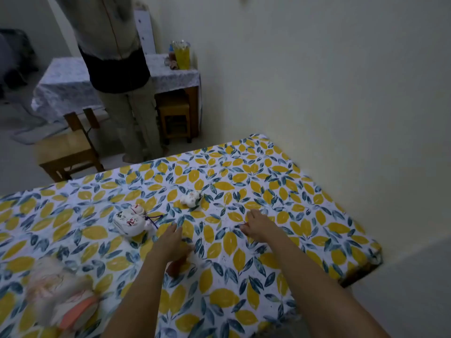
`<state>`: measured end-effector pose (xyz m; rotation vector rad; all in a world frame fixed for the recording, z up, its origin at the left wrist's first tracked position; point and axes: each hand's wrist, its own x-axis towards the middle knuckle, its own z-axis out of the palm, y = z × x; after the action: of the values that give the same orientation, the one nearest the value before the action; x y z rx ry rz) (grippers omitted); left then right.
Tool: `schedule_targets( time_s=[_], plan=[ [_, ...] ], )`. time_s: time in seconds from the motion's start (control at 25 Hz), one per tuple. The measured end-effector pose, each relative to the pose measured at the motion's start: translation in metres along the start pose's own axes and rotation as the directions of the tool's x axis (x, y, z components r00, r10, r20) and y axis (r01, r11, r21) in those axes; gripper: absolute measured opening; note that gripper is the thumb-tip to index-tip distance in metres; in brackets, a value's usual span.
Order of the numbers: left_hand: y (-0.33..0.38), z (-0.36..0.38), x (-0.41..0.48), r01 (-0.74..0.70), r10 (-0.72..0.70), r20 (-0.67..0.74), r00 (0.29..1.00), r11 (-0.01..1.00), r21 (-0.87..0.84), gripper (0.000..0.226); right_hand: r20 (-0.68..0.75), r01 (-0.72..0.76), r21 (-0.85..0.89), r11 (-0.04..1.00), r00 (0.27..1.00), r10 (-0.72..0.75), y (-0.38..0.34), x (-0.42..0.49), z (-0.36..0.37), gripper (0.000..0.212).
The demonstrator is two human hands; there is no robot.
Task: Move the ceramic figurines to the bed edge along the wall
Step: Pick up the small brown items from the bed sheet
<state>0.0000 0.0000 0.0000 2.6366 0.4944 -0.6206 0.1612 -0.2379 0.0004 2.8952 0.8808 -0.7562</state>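
Two white ceramic figurines lie on the bed [244, 264], which is covered with a sheet of yellow and blue leaves. The larger figurine [130, 222], with dark markings and a purple cord, lies at about ten o'clock from the left hand [170, 240], just beside its fingertips but not touching. The smaller figurine [191, 198] lies at about eleven o'clock from the right hand [258, 226], near it yet apart. Both hands reach forward over the sheet with fingers spread and relaxed, holding nothing, a gap between them. A blurred soft toy [58, 293] lies at eight o'clock from the left hand. The wall [341, 93] runs along the bed's right edge. At twelve o'clock a person [122, 81] stands by a chair [66, 152] and a covered worktop [63, 84].
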Motion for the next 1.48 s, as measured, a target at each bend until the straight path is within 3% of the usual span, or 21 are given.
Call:
schedule_targets(
  time_s=[0.16, 0.36, 0.48, 0.56, 0.68, 0.76, 0.92, 1.12, 1.48],
  plan=[
    [-0.01, 0.017, 0.003, -0.026, 0.035, -0.064, 0.997, 0.991, 0.13, 0.061, -0.028, -0.019, -0.061, 0.998, 0.999, 0.017, -0.001, 0.009, 0.02, 0.055],
    [-0.011, 0.018, 0.008, -0.007, 0.005, 0.047, 0.999, 0.999, 0.035, 0.03, -0.16, 0.0, -0.164, 0.986, 0.987, -0.026, -0.001, 0.011, 0.023, 0.04],
    [-0.001, 0.009, 0.019, -0.003, 0.002, 0.043, 0.999, 1.0, 0.022, 0.02, -0.128, 0.035, -0.167, 0.985, 0.99, -0.057, 0.0, 0.011, 0.017, 0.041],
    [0.013, -0.001, 0.031, -0.016, 0.017, 0.007, 1.0, 0.998, -0.054, 0.014, -0.048, 0.025, -0.091, 0.996, 0.998, -0.029, 0.003, 0.015, 0.007, 0.029],
    [0.045, -0.018, 0.052, -0.095, 0.056, -0.131, 0.99, 0.945, -0.312, 0.019, -0.028, 0.001, 0.089, 0.996, 1.0, 0.002, 0.016, 0.03, -0.018, 0.019],
    [0.073, -0.03, 0.064, -0.191, 0.102, -0.216, 0.971, 0.873, -0.448, 0.014, -0.102, 0.019, 0.196, 0.98, 0.995, 0.001, 0.024, 0.041, -0.04, 0.029],
    [0.11, -0.042, 0.11, -0.269, 0.117, -0.312, 0.943, 0.82, -0.506, 0.022, -0.237, 0.093, 0.359, 0.929, 0.971, -0.005, 0.035, 0.07, -0.073, 0.025],
    [0.103, -0.015, 0.171, -0.231, 0.076, -0.321, 0.944, 0.846, -0.48, 0.027, -0.231, 0.183, 0.314, 0.932, 0.967, -0.112, 0.028, 0.107, -0.069, 0.025],
    [0.118, -0.001, 0.142, -0.226, -0.018, -0.477, 0.879, 0.864, -0.449, 0.027, -0.274, 0.332, 0.166, 0.929, 0.92, -0.28, 0.011, 0.129, -0.047, 0.019]
  ],
)
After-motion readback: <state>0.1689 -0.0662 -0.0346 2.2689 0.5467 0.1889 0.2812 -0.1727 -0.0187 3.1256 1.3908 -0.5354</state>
